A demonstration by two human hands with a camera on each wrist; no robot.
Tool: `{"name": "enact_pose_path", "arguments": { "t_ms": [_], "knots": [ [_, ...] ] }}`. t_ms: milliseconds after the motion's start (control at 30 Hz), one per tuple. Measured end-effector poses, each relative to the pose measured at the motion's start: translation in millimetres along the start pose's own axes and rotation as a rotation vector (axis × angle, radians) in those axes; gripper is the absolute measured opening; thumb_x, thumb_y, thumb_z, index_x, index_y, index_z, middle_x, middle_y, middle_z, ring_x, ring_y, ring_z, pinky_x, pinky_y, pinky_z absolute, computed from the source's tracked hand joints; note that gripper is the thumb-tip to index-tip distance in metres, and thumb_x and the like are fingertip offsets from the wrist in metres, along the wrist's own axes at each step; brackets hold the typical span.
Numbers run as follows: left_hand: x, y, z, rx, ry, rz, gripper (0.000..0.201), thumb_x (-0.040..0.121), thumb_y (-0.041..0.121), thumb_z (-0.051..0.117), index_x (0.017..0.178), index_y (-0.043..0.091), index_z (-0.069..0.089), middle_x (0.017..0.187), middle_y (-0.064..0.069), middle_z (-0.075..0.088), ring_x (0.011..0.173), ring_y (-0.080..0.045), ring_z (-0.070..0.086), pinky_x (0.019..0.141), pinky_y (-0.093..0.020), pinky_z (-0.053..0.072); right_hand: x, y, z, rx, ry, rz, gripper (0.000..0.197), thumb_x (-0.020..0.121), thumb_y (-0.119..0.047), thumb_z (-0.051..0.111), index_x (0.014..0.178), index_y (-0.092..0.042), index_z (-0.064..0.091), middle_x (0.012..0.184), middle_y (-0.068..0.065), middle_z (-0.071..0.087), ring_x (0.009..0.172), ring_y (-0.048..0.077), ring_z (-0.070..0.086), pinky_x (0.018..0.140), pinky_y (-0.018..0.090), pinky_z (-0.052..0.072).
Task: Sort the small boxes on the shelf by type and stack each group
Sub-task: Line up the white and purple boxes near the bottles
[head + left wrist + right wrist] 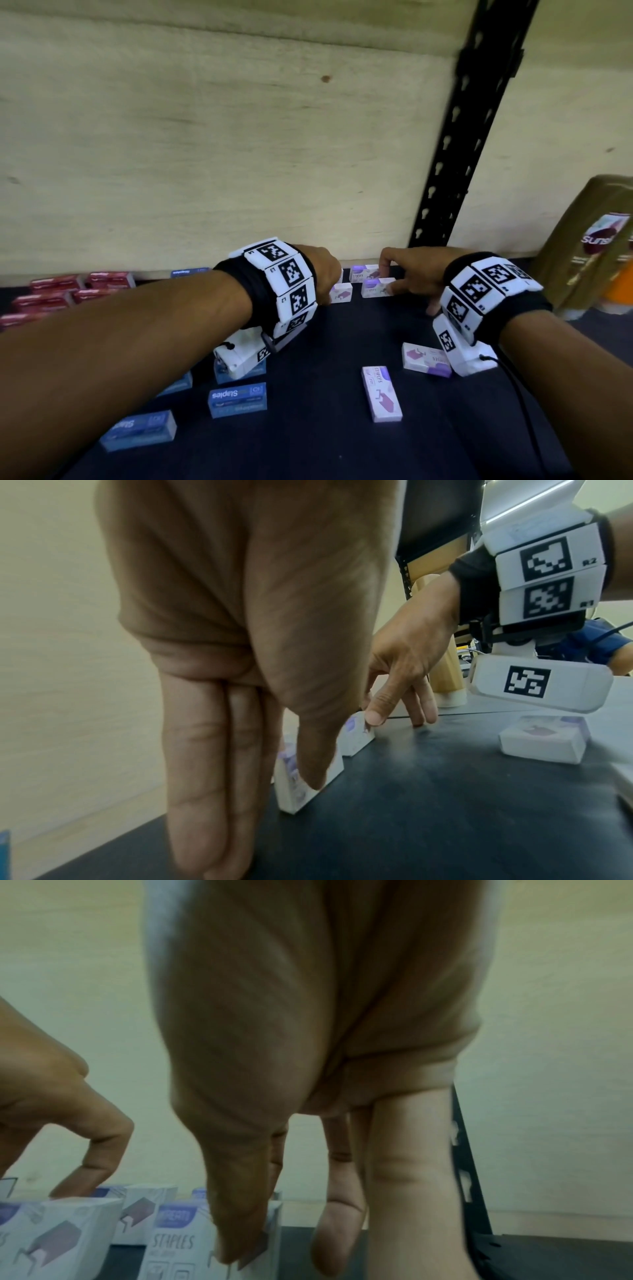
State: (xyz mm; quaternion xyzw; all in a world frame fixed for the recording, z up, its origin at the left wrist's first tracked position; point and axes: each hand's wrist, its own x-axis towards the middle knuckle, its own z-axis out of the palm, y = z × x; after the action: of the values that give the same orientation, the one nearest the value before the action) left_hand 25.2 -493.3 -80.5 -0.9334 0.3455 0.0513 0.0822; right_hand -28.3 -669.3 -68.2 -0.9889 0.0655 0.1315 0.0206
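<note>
Three white-and-purple staples boxes stand at the back of the dark shelf (pixel 308 445). My left hand (pixel 329 282) pinches the left one (pixel 341 293), thumb on its near face (pixel 308 772), fingers straight down behind it. My right hand (pixel 394 277) pinches the right one (pixel 376 287) between thumb and index (pixel 240 1245); its other fingers touch the shelf. The third box (pixel 364 273) stands just behind. Two more white boxes (pixel 424 359) (pixel 381 394) lie loose near my right wrist. Blue boxes (pixel 237 399) lie scattered under my left arm. Red boxes (pixel 68 287) sit grouped at the far left.
A plywood back wall (pixel 239 137) closes the shelf. A black perforated upright (pixel 455 154) stands at the back right. A brown-gold package (pixel 589 246) fills the right end. Bare shelf lies in the front middle between the blue and white boxes.
</note>
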Motion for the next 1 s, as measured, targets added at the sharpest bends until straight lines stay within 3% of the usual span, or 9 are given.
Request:
{"name": "enact_pose_path", "arguments": {
  "t_ms": [100,167,233,333,433,533,667,833,1000],
  "knots": [
    [-4,3,1,0.058,-0.026,0.035,0.044,0.091,0.032,0.066,0.069,0.021,0.030,0.081,0.001,0.045,0.067,-0.015,0.046,0.043,-0.017,0.029,-2,2,1,0.014,0.010,0.028,0.034,0.093,-0.039,0.065,0.113,-0.026,0.042,0.094,0.002,0.060,0.057,0.007,0.052,0.055,0.022,0.045],
    [-10,5,-2,0.023,-0.049,0.006,0.032,0.089,0.035,0.068,0.091,0.019,0.041,0.070,0.004,0.038,0.053,-0.011,0.039,0.040,-0.020,0.028,-5,3,1,0.027,0.012,0.050,0.036,0.091,-0.040,0.066,0.110,-0.025,0.040,0.101,0.004,0.062,0.059,0.009,0.054,0.063,0.027,0.048],
    [-15,4,-2,-0.016,-0.048,-0.014,0.046,0.087,0.037,0.069,0.112,0.019,0.035,0.068,0.006,0.039,0.052,-0.009,0.038,0.044,-0.023,0.027,-8,0,1,0.040,-0.020,0.080,0.035,0.090,-0.040,0.065,0.108,-0.023,0.041,0.105,0.004,0.060,0.063,0.011,0.055,0.074,0.033,0.052],
    [-24,6,-1,-0.031,-0.056,-0.046,0.062,0.085,0.040,0.069,0.127,0.011,0.033,0.070,0.004,0.044,0.060,-0.014,0.047,0.049,-0.023,0.033,-15,-6,-1,0.071,-0.077,0.121,0.027,0.090,-0.037,0.064,0.102,-0.016,0.052,0.100,0.004,0.061,0.067,0.014,0.056,0.087,0.040,0.055],
    [-34,8,-2,-0.018,-0.082,-0.078,0.067,0.090,0.043,0.063,0.136,0.007,0.029,0.088,-0.002,0.051,0.086,-0.024,0.057,0.059,-0.028,0.040,-25,-11,-3,0.049,-0.134,0.113,0.032,0.092,-0.037,0.062,0.068,-0.019,0.048,0.070,-0.003,0.050,0.061,0.011,0.049,0.084,0.036,0.053],
    [-50,11,-13,-0.032,-0.049,-0.085,0.068,0.090,0.046,0.061,0.138,0.010,0.027,0.112,-0.007,0.057,0.095,-0.025,0.057,0.072,-0.034,0.043,-37,-11,-4,0.062,-0.195,0.103,0.030,0.089,-0.042,0.066,0.074,-0.020,0.053,0.068,-0.006,0.045,0.060,0.010,0.045,0.082,0.035,0.052],
    [-73,25,-30,-0.018,-0.084,0.079,0.054,0.091,0.048,0.059,0.130,0.016,0.040,0.119,-0.005,0.057,0.093,-0.023,0.053,0.075,-0.033,0.043,-49,-11,-1,0.050,-0.265,0.044,0.028,0.078,-0.052,0.076,0.082,-0.025,0.067,0.067,-0.012,0.055,0.059,0.007,0.050,0.075,0.031,0.049],
    [-87,54,-17,-0.008,-0.287,0.170,0.072,0.077,0.079,0.051,0.105,0.014,0.064,0.091,0.000,0.063,0.080,-0.019,0.055,0.074,-0.033,0.048,-59,-8,5,0.065,-0.380,0.059,0.031,0.066,-0.049,0.086,0.080,-0.023,0.076,0.055,-0.017,0.062,0.057,0.005,0.052,0.065,0.025,0.047],
    [-90,65,-6,-0.004,-0.314,0.196,0.079,0.073,0.081,0.055,0.118,0.016,0.058,0.105,0.000,0.060,0.090,-0.018,0.054,0.071,-0.031,0.043,-66,-8,10,0.044,-0.383,0.059,0.044,0.066,-0.039,0.089,0.101,-0.015,0.076,0.066,-0.012,0.068,0.065,0.006,0.059,0.070,0.026,0.052]
  ]
}}
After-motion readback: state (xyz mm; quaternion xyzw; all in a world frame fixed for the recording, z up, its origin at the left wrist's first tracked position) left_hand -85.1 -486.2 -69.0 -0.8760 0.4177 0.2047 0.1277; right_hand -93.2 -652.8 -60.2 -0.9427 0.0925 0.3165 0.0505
